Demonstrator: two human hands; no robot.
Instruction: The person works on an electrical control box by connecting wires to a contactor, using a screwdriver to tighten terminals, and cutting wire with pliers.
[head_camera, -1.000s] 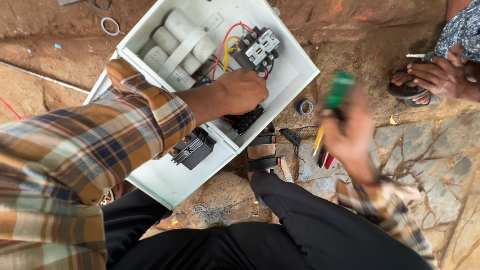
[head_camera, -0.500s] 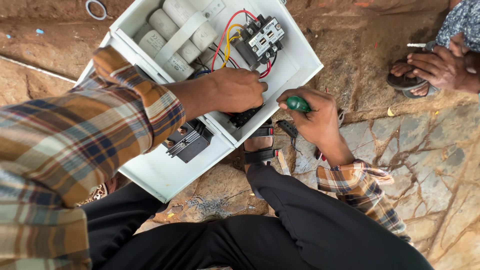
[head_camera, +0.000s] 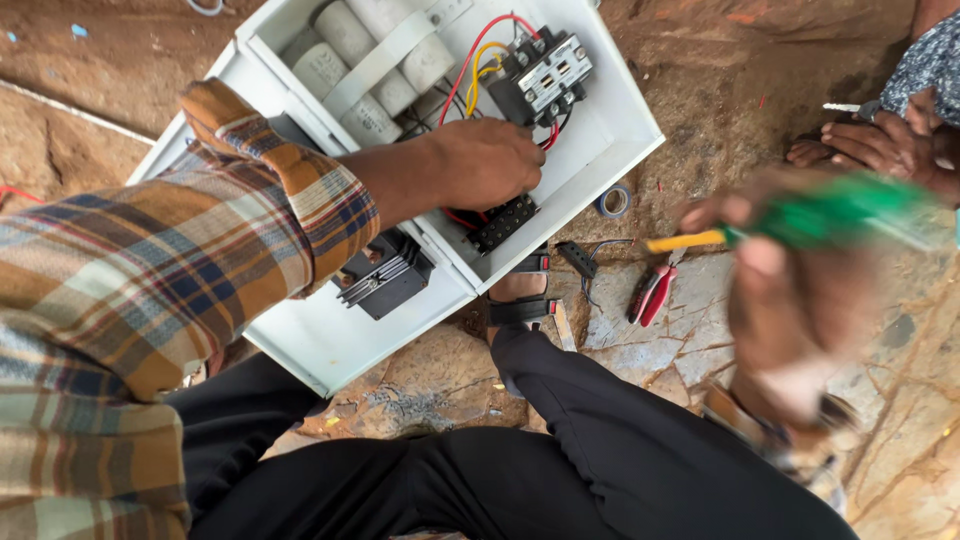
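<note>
Bare rocky ground lies under the white box (head_camera: 620, 120), which holds three grey cylinders (head_camera: 360, 60), a black switch block (head_camera: 545, 75) and coloured wires (head_camera: 480, 55). Your right hand (head_camera: 800, 290) has lifted away since a moment ago, blurred, fist closed around the green screwdriver (head_camera: 800, 215). Your left hand (head_camera: 490, 160) presses fingers down inside the box.
</note>
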